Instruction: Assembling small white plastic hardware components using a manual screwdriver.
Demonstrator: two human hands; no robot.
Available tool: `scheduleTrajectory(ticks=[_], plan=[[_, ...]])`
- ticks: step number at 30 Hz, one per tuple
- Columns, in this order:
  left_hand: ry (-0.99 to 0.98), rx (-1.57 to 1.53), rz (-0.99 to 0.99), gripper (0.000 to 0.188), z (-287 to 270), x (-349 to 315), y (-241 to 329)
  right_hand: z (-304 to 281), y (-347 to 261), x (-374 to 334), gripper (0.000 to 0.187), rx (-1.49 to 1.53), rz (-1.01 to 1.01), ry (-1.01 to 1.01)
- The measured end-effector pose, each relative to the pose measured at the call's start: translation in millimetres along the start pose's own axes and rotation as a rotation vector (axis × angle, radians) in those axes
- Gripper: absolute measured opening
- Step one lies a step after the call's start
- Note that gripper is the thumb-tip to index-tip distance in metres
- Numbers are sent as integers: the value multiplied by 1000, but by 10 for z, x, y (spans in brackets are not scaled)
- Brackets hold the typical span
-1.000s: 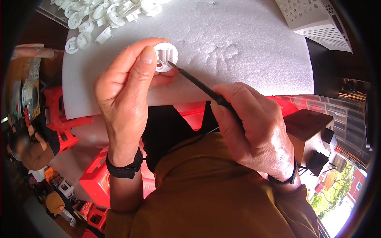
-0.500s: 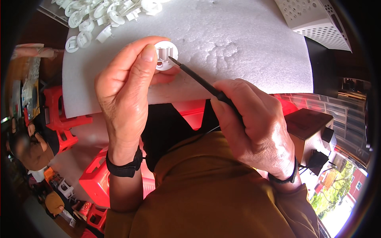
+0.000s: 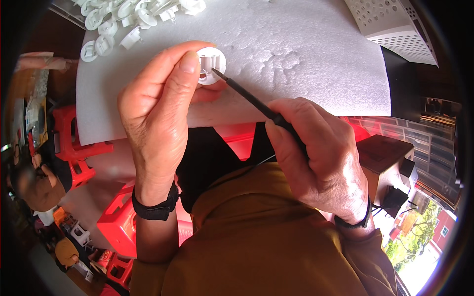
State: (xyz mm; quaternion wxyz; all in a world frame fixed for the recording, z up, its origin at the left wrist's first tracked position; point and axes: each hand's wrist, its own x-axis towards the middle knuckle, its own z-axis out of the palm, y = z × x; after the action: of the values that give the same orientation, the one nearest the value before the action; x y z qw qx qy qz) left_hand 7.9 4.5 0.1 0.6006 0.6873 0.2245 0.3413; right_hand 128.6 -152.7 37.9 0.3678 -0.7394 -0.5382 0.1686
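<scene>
Between thumb and fingers, my left hand (image 3: 155, 111) pinches a round white plastic part (image 3: 207, 62), its open side with ribs and slots turned up. My right hand (image 3: 323, 153) is closed round a slim black tool (image 3: 248, 97) with a narrow pointed tip, held like a pen. That tip is at the ribs inside the white part; whether it touches them I cannot tell. The tool's rear end is hidden in my right hand. Both hands are above the near half of a table covered with a white foam sheet (image 3: 321, 64).
A heap of similar white plastic parts (image 3: 118, 15) lies at the far left of the sheet. At the far right stands a white perforated box (image 3: 395, 42). Red plastic stools (image 3: 118, 222) are below left, with people (image 3: 47, 190) beyond. A brown box (image 3: 382, 153) is to the right.
My left hand has shifted the white part slightly right and away from me. The tool tip has moved a little with it; both grips are the same.
</scene>
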Motion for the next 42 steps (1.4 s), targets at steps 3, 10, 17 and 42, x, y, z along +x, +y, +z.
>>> scheduleTrajectory(ticks=[3, 10, 17, 42], plan=[[1, 5, -5, 27, 2, 1, -4, 5, 8, -8, 15, 3, -10, 7], [-1, 75, 7, 27, -18, 0, -12, 1, -13, -9, 16, -17, 13, -19], [-2, 102, 18, 27, -11, 2, -1, -5, -22, -14, 15, -32, 19, -17], [4, 58, 32, 25, 12, -10, -16, 37, -23, -38, 16, 20, 27, -32]])
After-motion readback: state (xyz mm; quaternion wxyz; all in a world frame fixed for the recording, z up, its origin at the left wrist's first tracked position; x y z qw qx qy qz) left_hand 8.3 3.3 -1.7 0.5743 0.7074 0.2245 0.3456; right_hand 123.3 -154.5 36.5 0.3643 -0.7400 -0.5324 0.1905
